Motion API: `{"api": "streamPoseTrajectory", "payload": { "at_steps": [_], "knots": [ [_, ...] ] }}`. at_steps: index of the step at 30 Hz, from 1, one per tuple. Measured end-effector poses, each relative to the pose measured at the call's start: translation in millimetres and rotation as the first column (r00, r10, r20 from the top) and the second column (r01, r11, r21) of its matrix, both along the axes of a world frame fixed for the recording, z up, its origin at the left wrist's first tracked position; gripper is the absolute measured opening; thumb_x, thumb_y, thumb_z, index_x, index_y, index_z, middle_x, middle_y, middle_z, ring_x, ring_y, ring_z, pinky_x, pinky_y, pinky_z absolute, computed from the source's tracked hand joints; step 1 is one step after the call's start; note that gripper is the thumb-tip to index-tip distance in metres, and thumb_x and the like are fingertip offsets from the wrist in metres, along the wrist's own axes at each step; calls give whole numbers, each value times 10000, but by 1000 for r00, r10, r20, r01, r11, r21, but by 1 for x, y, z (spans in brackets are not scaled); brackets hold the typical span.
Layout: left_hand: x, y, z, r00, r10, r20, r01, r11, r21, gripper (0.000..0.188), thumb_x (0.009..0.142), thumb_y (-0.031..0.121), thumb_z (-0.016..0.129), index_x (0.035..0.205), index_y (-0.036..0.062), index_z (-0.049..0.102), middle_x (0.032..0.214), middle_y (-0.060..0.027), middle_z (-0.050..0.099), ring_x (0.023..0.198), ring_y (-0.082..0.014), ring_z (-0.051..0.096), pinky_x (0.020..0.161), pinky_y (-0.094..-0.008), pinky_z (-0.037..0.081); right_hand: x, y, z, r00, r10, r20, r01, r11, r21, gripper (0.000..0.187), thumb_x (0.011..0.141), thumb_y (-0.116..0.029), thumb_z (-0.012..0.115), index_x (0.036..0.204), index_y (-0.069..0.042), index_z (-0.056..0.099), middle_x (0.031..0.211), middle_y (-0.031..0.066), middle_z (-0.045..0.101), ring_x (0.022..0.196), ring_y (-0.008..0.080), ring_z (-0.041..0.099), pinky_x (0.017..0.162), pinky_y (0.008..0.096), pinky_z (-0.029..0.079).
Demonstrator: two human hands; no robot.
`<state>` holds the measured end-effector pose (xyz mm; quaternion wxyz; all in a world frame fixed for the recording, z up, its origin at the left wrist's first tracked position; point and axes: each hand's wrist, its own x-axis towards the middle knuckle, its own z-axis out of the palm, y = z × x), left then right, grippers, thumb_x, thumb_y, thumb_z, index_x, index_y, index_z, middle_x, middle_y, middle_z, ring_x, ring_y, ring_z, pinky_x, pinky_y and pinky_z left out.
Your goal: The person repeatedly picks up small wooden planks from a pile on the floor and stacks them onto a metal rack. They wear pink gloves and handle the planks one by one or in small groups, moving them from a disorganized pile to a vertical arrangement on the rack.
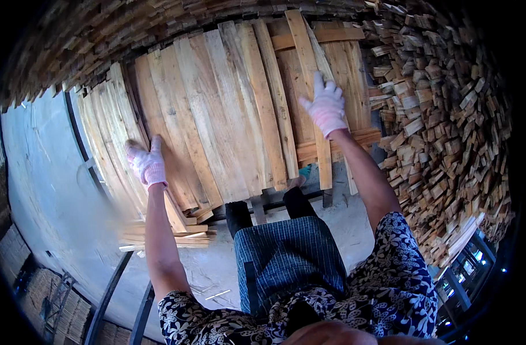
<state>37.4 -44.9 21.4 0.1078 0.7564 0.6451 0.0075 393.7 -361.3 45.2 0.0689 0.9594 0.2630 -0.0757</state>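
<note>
Side by side in front of me lie several long, light-brown wooden boards [196, 92]. My left hand [145, 162], in a pale pink-white knit glove, rests near the edge of the left stack of boards [110, 123]; its thumb stands apart from its fingers. Farther right, my right hand [326, 109], gloved the same way, lies with spread fingers on a narrow plank [303, 52]. This plank slants across two crosswise wooden strips. Beneath it are wider boards [352, 75]. Whether the left fingertips curl under a board I cannot tell.
Stacked wood pieces [435, 121] rise at the right, and another wood pile [113, 34] runs along the far side. Short board ends [188, 236] jut out below the left stack. Dark metal bars [110, 296] stand at lower left over a grey floor [41, 167].
</note>
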Motion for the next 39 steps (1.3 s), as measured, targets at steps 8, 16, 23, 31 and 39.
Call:
{"api": "streamPoseTrajectory", "payload": {
  "at_steps": [8, 16, 23, 31, 39],
  "knots": [
    [-11, 17, 7, 998, 59, 23, -52, 971, -232, 1082, 792, 573, 774, 1514, -59, 275, 1493, -335, 383, 1375, -464, 409, 1125, -502, 374, -5, -29, 8, 993, 48, -108, -47, 999, 13, 725, 881, -297, 691, 1532, -267, 373, 1318, 227, 485, 1123, 404, 523, 948, 525, 458],
    [-23, 43, -1, 973, -46, 227, 122, 934, -334, 736, 777, 431, 828, 1177, -90, 497, 1112, -260, 597, 1032, -388, 589, 888, -472, 480, 45, -94, -23, 946, 152, -288, -44, 936, 350, 753, 916, -257, 655, 1581, -287, 304, 1418, 266, 426, 1267, 467, 500, 1072, 471, 444],
    [-42, -18, 110, 520, 692, 501, -47, 609, -792, 613, 843, 242, 810, 1282, 2, 456, 998, -125, 628, 857, -206, 634, 666, -371, 543, -32, -34, 46, 827, 399, -397, -216, 876, 430, 707, 929, -248, 635, 1568, -291, 335, 1425, 226, 438, 1246, 446, 523, 1046, 493, 475],
    [-185, -222, 81, -231, 964, 132, 286, 197, -938, 592, 825, 295, 847, 1254, 34, 534, 1259, -208, 569, 1200, -463, 566, 968, -734, 480, -143, 162, 21, 528, 818, -227, -825, 558, 91, 709, 922, -180, 626, 1532, -433, 370, 1350, 199, 507, 1113, 403, 576, 934, 504, 507],
    [-169, -215, -9, -403, 906, -131, 472, 83, -878, 610, 895, 187, 769, 1381, -28, 468, 1383, -284, 533, 1283, -487, 524, 957, -763, 459, -167, 168, -15, 508, 859, -71, -860, 510, 21, 733, 905, -142, 624, 1521, -456, 385, 1265, 169, 533, 1123, 379, 541, 935, 557, 459]
  ]
}}
